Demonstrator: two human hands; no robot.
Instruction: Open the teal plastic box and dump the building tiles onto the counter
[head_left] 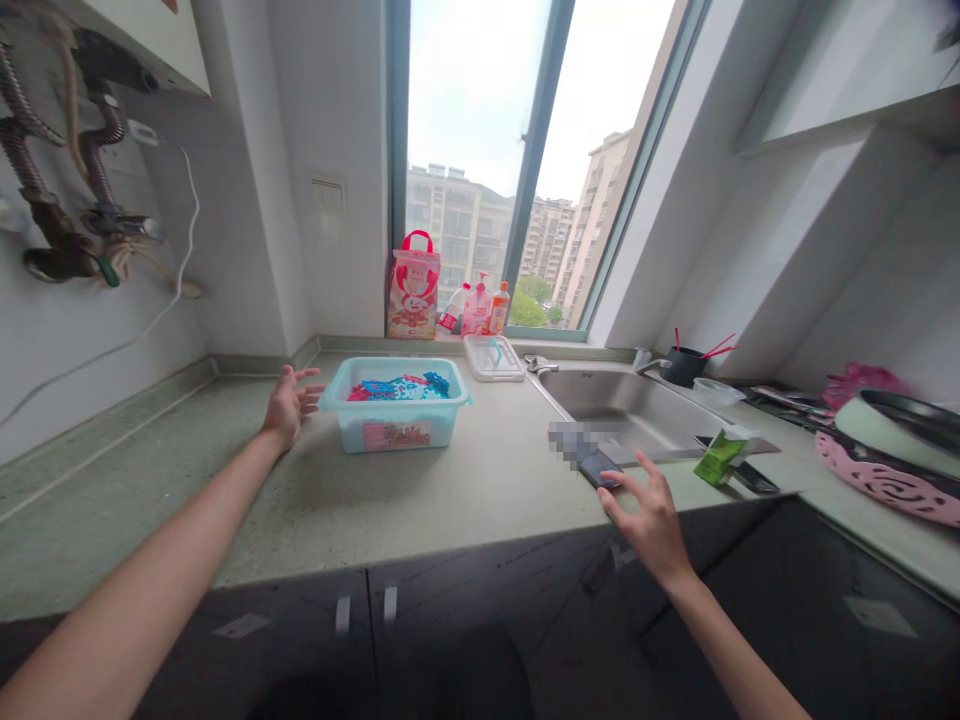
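A light blue plastic tub (397,435) stands on the counter, with blue, red and white patterned pieces (405,388) inside that I cannot make out further. Just left of the tub, my left hand (286,408) is open, fingers spread toward its rim; I see no clear grip on it. My right hand (643,512) hangs over the counter's front edge, fingers apart and holding nothing. Close to its fingertips lies a dark phone-like slab (600,468), partly covered by a blurred patch. Behind the tub, to its right, a clear lid with a blue handle (493,358) lies flat.
At right is a steel sink (630,395) with a faucet (651,362). Past it stand a black pot with red sticks (684,366), a green packet (718,458) and a pan (900,430) above a pink openwork rim (885,485). Bottles (478,308) and a bag (414,295) line the windowsill.
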